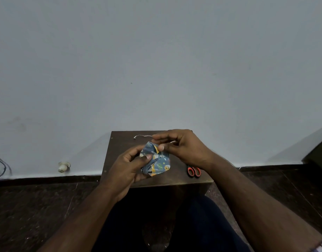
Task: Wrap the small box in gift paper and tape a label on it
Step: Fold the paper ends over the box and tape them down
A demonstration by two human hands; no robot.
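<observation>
We see the left hand (128, 166) gripping a small box wrapped in blue patterned gift paper (156, 161) above a dark wooden table (118, 142). The right hand (183, 148) pinches the paper's top edge. Orange-handled scissors (194, 171) lie on the table just right.

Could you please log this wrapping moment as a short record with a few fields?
surface: small dark wooden table against a pale wall
package: box covered in blue patterned gift paper, held above the table
left hand: grips the package, thumb on the paper
right hand: pinches the paper's top edge
scissors: red-handled, lying on the table at the right
white strip: on the table's far side
label: none visible
</observation>
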